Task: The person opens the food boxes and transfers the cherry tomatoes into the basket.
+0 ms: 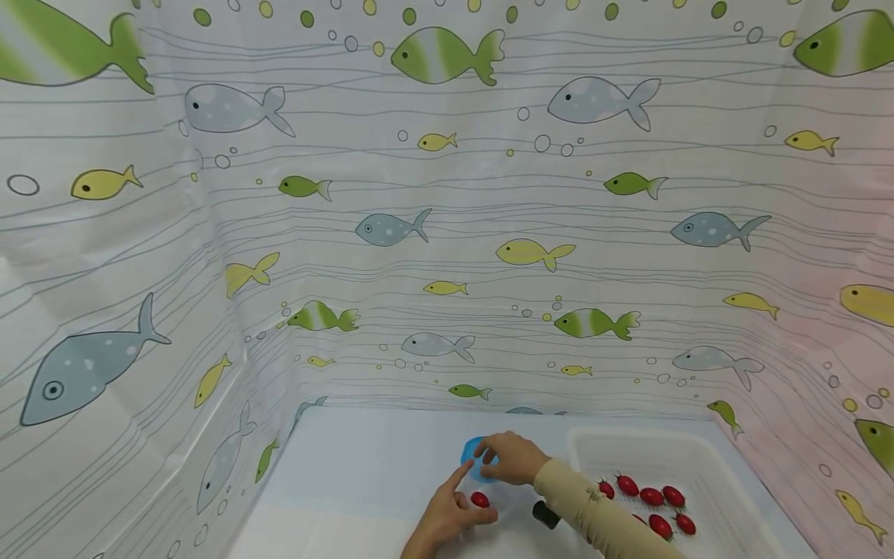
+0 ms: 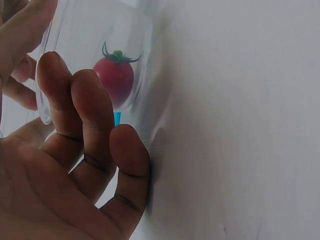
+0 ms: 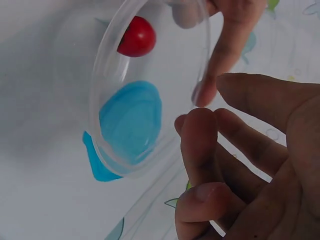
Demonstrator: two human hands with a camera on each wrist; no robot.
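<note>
A clear plastic tub (image 3: 175, 70) with one red cherry tomato (image 3: 140, 37) inside stands low over the white tabletop. My left hand (image 1: 447, 516) holds the tub from the side, its index finger at the rim and the other fingers bent along the wall. In the left wrist view the tomato (image 2: 119, 82), with its green stalk, shows through that wall. My right hand (image 1: 514, 458) is at the opposite rim, fingers loosely bent, with nothing between them. Behind the tub lies a round blue lid-like piece (image 1: 469, 460), partly hidden by the right hand.
At the right a white basket (image 1: 583, 450) holds several red cherry tomatoes (image 1: 660, 526), some hidden by the right sleeve (image 1: 580, 501). A small black object (image 1: 545, 514) shows beneath that sleeve. Fish-patterned sheeting (image 1: 433, 256) walls the table behind and on both sides.
</note>
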